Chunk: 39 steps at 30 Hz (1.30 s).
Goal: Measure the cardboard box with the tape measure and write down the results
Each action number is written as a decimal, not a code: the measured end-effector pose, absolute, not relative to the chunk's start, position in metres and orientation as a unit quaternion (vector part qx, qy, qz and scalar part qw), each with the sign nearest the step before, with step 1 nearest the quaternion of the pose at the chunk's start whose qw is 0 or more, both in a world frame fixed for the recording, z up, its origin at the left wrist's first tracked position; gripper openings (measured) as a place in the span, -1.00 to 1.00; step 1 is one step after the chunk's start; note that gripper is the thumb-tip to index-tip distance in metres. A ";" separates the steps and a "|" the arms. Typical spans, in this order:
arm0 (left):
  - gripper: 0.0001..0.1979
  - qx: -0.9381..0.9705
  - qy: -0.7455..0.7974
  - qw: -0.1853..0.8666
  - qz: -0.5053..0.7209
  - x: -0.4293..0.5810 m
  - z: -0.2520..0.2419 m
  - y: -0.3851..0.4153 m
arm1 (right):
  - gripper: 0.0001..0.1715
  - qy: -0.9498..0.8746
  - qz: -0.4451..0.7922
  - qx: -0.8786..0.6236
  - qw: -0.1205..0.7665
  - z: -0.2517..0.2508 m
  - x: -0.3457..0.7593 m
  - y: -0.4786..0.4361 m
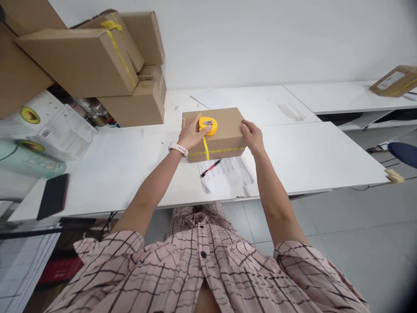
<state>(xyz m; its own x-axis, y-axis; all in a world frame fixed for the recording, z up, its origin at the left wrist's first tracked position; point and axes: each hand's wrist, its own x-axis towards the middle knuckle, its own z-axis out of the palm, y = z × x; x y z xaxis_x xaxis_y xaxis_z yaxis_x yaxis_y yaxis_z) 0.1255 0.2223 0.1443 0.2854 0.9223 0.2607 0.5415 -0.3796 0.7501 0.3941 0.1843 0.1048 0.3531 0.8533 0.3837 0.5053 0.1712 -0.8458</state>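
A closed brown cardboard box (228, 123) with a yellow strip along its front side sits on the white table in front of me. On its top, toward the left, is a yellow tape measure (211, 129), its short length of yellow tape hanging over the front edge. My left hand (192, 132), with a pale pink band at the wrist, grips the tape measure, thumb across it and fingers at its left side. At the box's right end my right hand (252, 135) has hold of the edge. A red and black pen (211, 168) lies on a printed sheet (231, 174) just before the box.
Stacked cardboard boxes (81, 63) rise at the back left, beside white cartons with avocado pictures (61, 130). A mint green bottle (29, 158) and a black phone (54, 195) lie at the left. Another taped box (395, 81) stands far right.
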 end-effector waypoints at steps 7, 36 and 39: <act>-0.26 0.763 0.496 0.243 0.336 0.132 0.144 0.214 | -0.60 -0.754 -0.021 -0.604 0.258 0.079 0.342 0.125; -0.76 0.743 0.425 0.067 0.512 0.131 0.063 0.069 | -0.78 -0.425 0.380 -0.556 0.604 0.031 0.325 0.057; -0.76 0.814 0.395 0.095 0.416 0.142 0.029 0.022 | -0.68 -0.417 0.438 -0.549 0.577 0.018 0.314 0.059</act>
